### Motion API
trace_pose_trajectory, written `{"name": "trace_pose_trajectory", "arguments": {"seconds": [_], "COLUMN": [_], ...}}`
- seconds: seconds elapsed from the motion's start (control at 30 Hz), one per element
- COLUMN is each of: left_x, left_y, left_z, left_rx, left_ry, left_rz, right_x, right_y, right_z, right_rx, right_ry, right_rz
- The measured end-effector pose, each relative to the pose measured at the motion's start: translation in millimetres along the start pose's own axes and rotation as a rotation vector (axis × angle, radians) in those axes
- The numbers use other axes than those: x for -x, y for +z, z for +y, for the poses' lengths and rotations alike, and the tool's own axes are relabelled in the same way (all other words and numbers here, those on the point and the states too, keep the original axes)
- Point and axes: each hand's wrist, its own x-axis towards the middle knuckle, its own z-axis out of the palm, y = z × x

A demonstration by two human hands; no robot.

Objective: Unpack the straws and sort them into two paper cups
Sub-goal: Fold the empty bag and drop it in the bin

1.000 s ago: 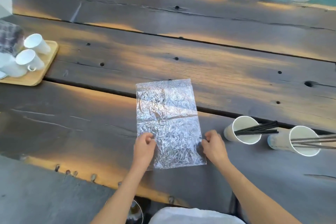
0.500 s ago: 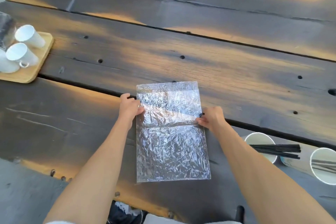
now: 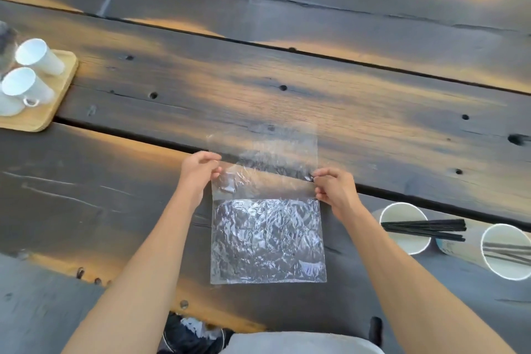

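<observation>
An empty, crinkled clear plastic bag (image 3: 267, 238) lies on the dark wooden table (image 3: 287, 89) in front of me. My left hand (image 3: 199, 171) pinches its left edge and my right hand (image 3: 333, 191) pinches its right edge, both at about mid-height. The far half of the bag is raised off the wood. To the right, two white paper cups lie on their sides. The nearer-to-centre cup (image 3: 405, 228) holds several black straws (image 3: 425, 228) that stick out to the right. The far-right cup (image 3: 507, 251) also holds several dark straws.
A light wooden tray (image 3: 54, 100) at the left edge carries white cups (image 3: 37, 56) lying tipped over. Gaps run between the table's planks. The near table edge is just below the bag, with dark shoes on the floor beneath.
Both hands slid up the bag's sides from its near corners to mid-height, then lifted the far half off the table. The camera has tilted down.
</observation>
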Motion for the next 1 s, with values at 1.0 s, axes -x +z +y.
{"name": "trace_pose_trajectory", "arguments": {"seconds": [1.0], "left_x": [150], "left_y": [-60], "left_z": [-133], "left_rx": [0.188], "left_ry": [-0.108], "left_rz": [-0.107], "right_x": [114], "right_y": [-53], "right_z": [91], "right_rx": [0.174], "right_ry": [-0.104], "right_rz": [-0.209]}}
